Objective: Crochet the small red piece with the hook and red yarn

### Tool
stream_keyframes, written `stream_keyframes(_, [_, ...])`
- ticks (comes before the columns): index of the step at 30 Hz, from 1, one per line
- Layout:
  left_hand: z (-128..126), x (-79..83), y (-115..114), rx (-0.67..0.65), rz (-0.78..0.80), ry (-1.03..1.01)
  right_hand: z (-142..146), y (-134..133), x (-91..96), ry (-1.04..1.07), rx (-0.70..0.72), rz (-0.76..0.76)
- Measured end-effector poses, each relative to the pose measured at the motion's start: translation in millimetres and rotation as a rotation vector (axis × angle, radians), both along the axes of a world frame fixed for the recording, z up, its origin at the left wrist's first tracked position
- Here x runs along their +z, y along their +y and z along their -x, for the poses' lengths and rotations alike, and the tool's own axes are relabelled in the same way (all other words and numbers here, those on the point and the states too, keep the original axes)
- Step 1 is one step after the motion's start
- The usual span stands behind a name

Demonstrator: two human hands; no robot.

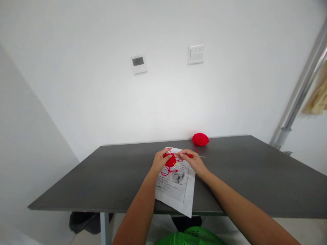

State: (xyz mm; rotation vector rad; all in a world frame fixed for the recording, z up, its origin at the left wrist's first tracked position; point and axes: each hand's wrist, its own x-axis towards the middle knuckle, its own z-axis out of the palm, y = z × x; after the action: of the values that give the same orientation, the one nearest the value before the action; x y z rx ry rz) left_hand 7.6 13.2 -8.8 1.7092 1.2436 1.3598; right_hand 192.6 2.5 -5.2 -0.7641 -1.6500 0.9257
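My left hand point(160, 161) is closed on a small red crocheted piece point(170, 160) held just above a printed paper sheet point(176, 187). My right hand point(192, 162) pinches a crochet hook point(196, 156) with a red grip and a thin metal shaft that points right. Loose red yarn loops hang between the two hands and trail over the sheet. A strand runs back to a red yarn ball point(200, 139) resting at the far edge of the dark grey table point(102, 177).
The sheet overhangs the table's near edge. A white wall behind carries a small display panel point(139, 63) and a light switch point(196, 54). A metal pole point(298, 102) rises at the right. Below the table sit a black bag point(84, 223) and a green mesh item point(190, 237).
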Motion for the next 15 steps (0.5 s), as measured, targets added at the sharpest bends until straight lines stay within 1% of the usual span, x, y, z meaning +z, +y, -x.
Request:
stream_keyframes(1, [1,-0.8,1,-0.009,0.012,-0.007,-2,1,0.8,-0.027,0.017,-0.014])
stream_keyframes(5, [6,-3.3,5,-0.084,0.093,-0.090,-10,-1,8.4,-0.231,0.114,-0.153])
stream_keyframes(7, [7,-3.3,5,-0.117,0.118,-0.129,-12,-3,12.3,-0.236,0.110,-0.159])
stream_keyframes(10, [6,-1.4,3,-0.141,0.143,-0.160,-13,-3,15.3,-0.158,0.087,-0.095])
stream_keyframes(15, [5,1.4,0,-0.137,0.150,-0.147,-11,1,14.0,0.022,0.146,0.080])
